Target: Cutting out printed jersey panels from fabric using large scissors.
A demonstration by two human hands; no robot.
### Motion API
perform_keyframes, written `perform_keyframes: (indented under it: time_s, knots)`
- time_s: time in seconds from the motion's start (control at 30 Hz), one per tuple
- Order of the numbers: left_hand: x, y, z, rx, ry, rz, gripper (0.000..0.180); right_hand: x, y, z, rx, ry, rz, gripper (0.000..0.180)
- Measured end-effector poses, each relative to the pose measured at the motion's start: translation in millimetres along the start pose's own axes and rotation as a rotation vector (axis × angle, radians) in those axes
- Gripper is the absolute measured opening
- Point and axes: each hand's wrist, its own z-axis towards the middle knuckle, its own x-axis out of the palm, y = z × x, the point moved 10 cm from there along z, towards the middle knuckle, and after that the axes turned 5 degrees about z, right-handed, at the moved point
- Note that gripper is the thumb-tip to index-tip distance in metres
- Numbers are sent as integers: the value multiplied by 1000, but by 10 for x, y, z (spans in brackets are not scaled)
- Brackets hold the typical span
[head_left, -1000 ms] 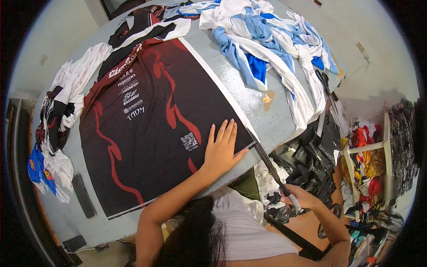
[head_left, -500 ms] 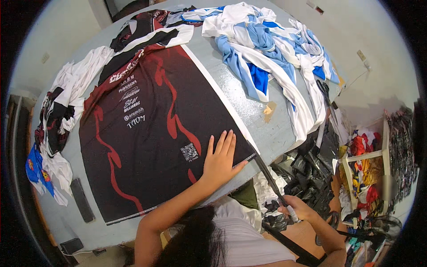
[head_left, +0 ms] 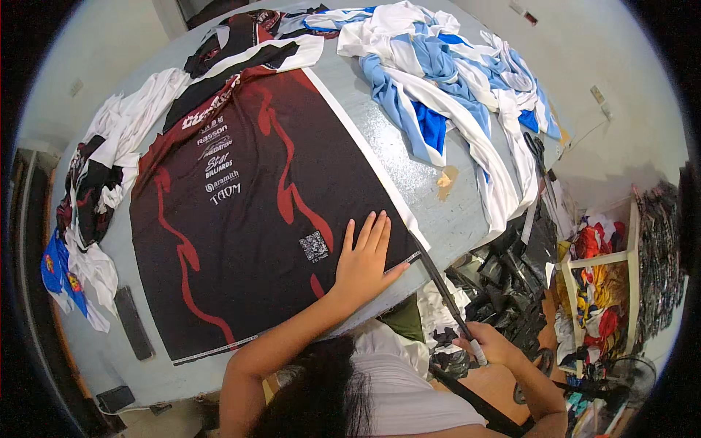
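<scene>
From afar, I grip a black tool (head_left: 443, 285) with my right hand (head_left: 493, 346); my left hand (head_left: 363, 264), fingers slightly spread, lies flat on the cloth (head_left: 234, 255) across the tabletop (head_left: 398, 150). I judge the cloth light, limp, best pinned near its edge; garments (head_left: 438, 62) heap beyond.

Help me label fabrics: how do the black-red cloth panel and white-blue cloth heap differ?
The black-red cloth panel lies mostly flat; the white-blue cloth heap is crumpled. The left hand rests on the panel; no hand touches the heap. Both lie on the grey table.

Wavy red-streaked black fabric (head_left: 244, 252)
</scene>
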Motion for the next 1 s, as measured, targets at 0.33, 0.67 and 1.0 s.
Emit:
perform_keyframes:
  time_s: [0.33,0.67,1.0]
  knots:
    - [-13,40,-13,-50,-7,-11,84,-33,224,59,112,62,-83,48]
    - [-2,51,-28,-45,-10,0,82,-21,230,238,77,20,-41,36]
    - [-5,57,-36,-33,-16,-20,82,-35,390,265,127,106,-232,45]
